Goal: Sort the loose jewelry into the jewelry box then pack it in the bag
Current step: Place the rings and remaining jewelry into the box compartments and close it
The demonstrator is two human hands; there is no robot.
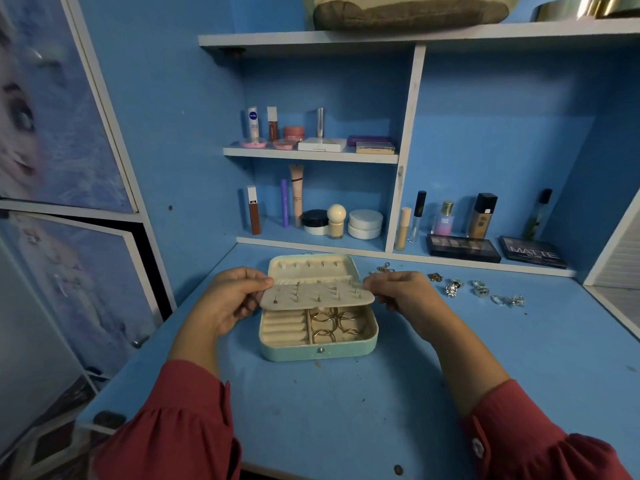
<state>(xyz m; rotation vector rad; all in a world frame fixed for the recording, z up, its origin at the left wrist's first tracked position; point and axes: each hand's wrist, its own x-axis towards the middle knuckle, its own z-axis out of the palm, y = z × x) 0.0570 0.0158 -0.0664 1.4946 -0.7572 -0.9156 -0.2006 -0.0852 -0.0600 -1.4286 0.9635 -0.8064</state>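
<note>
Red sleeves (180, 420) fill the bottom of my view at five and seven o'clock, and both my forearms run up over the blue desk (346, 410) toward the jewelry box (318, 348), which lies open at the middle, lid back toward twelve. My left hand (232, 299) pinches the left end of the earring panel (317, 296), thumb on top and fingers curled under; my right hand (398, 292) pinches the right end the same way. I hold the panel roughly level above the back half of the box, its long axis running nine to three, with stud posts standing up from it. Below it, toward six, the ring rolls (284, 329) sit in the left compartment and gold hoops (334, 327) lie in the right one. What matters next, as I judge it, is the loose jewelry (481, 291): a scattered line of silver and gold pieces on the desk at about two to three o'clock from the box, just past my right hand and well apart from my left. My right hand is plainly the nearer one, so it would let go of the panel and reach outward for them. I take the brown bag (408, 13) on the top shelf at twelve o'clock to be the one for packing.
</note>
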